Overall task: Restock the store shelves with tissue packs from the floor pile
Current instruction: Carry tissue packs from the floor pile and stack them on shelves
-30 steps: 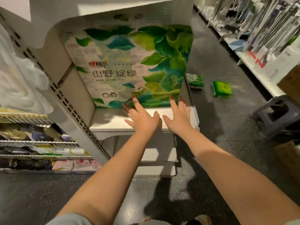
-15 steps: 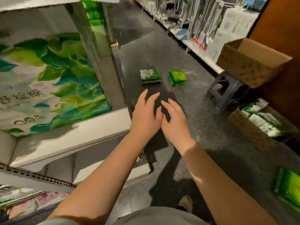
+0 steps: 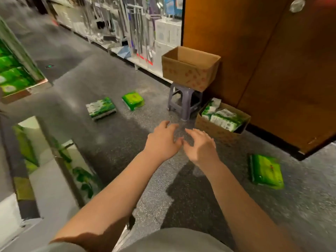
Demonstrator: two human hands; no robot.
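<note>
Both hands are out in front at the centre of the frame and hold nothing. The left hand [image 3: 162,140] and the right hand [image 3: 201,148] sit just beside each other, fingers loosely spread and a little curled, above bare grey floor [image 3: 112,148].

The tissue packs lie scattered, not in one heap. A white-and-green pack [image 3: 101,108] and a bright green pack [image 3: 133,100] lie flat on the floor above and left of the hands, well apart from them. Another bright green pack [image 3: 266,172] lies at the right edge. More packs stand in an open cardboard box [image 3: 213,130] just right of the hands, beside a purple plastic stool [image 3: 183,100] that carries a second cardboard box [image 3: 190,69]. The shelf unit [image 3: 45,179] fills the lower left, blurred, so its stock is hard to read.

Risks from here, as I judge them:
- The hands aim at no pack in particular. A reach made while the view is this smeared could close on air or only nudge a pack away.
- The wrapping looks slick and soft; a pinch at one corner may let a pack sag and slip out.
- Going for the box packs brings the right arm near the stool, and a knock there could tip the upper box off.
- The pack at the right lies near the walking path and could be stepped on.
</note>
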